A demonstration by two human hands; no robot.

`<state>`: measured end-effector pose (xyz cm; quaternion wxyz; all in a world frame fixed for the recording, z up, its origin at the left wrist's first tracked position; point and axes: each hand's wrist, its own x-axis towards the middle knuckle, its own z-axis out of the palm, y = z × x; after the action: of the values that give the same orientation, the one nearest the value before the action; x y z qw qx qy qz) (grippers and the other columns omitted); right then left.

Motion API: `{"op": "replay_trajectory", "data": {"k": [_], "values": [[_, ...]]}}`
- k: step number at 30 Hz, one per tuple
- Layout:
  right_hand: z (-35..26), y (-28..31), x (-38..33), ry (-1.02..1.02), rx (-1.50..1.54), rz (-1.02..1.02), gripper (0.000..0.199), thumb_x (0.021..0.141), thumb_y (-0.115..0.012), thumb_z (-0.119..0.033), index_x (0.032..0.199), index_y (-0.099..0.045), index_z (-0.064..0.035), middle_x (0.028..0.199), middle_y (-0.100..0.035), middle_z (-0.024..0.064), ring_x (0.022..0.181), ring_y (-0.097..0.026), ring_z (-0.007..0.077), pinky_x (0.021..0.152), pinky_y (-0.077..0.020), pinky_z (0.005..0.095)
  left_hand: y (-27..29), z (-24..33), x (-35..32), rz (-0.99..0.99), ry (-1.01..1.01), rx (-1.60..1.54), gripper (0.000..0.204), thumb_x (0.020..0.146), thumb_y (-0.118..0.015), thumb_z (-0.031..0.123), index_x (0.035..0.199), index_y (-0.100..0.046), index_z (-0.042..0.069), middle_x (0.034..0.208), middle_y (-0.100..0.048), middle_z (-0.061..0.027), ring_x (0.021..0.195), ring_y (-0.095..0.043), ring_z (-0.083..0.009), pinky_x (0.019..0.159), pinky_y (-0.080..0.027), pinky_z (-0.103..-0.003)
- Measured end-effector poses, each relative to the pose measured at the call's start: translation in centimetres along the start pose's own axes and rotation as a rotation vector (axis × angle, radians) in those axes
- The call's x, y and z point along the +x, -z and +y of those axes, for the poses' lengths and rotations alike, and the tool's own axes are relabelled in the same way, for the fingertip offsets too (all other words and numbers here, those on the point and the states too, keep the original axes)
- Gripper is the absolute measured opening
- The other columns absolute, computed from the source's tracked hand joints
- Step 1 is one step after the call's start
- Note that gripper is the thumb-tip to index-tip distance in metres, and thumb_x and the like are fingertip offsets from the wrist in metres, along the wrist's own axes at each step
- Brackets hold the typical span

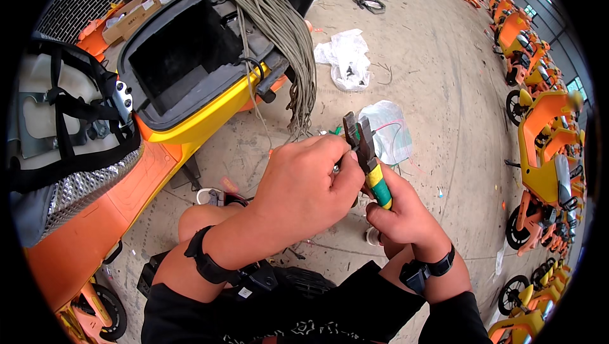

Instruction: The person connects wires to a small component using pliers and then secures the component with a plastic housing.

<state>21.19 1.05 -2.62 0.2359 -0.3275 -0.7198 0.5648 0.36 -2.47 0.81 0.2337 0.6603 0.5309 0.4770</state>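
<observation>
Pliers (380, 186) with green-and-yellow handles are held in my right hand (411, 209), fingers wrapped round the grips. Their dark jaws point up and away from me, slightly apart. Beside the jaws, my left hand (303, 182) is closed, thumb pressed against the curled fingers. What it pinches, if anything, is hidden behind the knuckles. A bit of green shows just past these fingers, too small to make out. Both hands are close together above my knees.
At the left stands an orange-and-yellow scooter body (219, 108) with an open dark compartment and a bundle of grey-green cord (279, 23) draped over it. White plastic bags (346, 58) and a clear bag (388, 129) lie on the concrete floor. Orange scooters (545, 134) line the right side.
</observation>
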Motion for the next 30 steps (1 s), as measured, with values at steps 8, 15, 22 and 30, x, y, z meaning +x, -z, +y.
{"op": "replay_trajectory", "data": {"k": [8, 15, 22, 30], "values": [[-0.5, 0.1, 0.0, -0.039, -0.007, -0.002, 0.068, 0.075, -0.055, 0.006, 0.142, -0.047, -0.0007, 0.115, -0.061, 0.0103, 0.103, -0.060, 0.0212, 0.093, -0.0489, 0.0330, 0.1, 0.1, 0.0, -0.025, 0.054, -0.041, 0.011, 0.092, -0.065, 0.007, 0.092, -0.066, -0.004, 0.072, -0.065, -0.0144, 0.057, -0.061, -0.0210, 0.053, -0.046, -0.033], [-1.2, 0.2, 0.1, -0.067, 0.005, 0.004, 0.065, 0.073, -0.055, 0.008, 0.137, -0.051, 0.0006, 0.113, -0.061, 0.0091, 0.101, -0.060, 0.0195, 0.090, -0.0496, 0.0319, 0.2, 0.0, 0.1, -0.002, 0.006, 0.005, 0.010, 0.092, -0.066, 0.007, 0.092, -0.066, -0.004, 0.079, -0.067, -0.0144, 0.058, -0.061, -0.0212, 0.054, -0.047, -0.033], [-1.0, 0.5, -0.1, -0.074, 0.066, 0.026, 0.032, 0.075, -0.055, 0.009, 0.105, -0.061, 0.0014, 0.112, -0.062, 0.0092, 0.092, -0.059, 0.0150, 0.080, -0.0502, 0.0303, -0.2, -0.2, 0.3, 0.050, -0.067, 0.091, 0.010, 0.092, -0.068, 0.008, 0.096, -0.065, -0.001, 0.085, -0.067, -0.0124, 0.057, -0.060, -0.0212, 0.052, -0.046, -0.032], [-2.4, 0.5, 0.1, -0.171, 0.085, 0.026, 0.009, 0.078, -0.056, 0.008, 0.082, -0.059, 0.0009, 0.108, -0.065, 0.0074, 0.084, -0.059, 0.0145, 0.077, -0.0503, 0.0301, -0.3, 0.0, 0.3, 0.039, -0.026, 0.216, 0.015, 0.096, -0.067, 0.015, 0.099, -0.065, 0.000, 0.081, -0.065, -0.0117, 0.057, -0.060, -0.0203, 0.053, -0.045, -0.034]]}}
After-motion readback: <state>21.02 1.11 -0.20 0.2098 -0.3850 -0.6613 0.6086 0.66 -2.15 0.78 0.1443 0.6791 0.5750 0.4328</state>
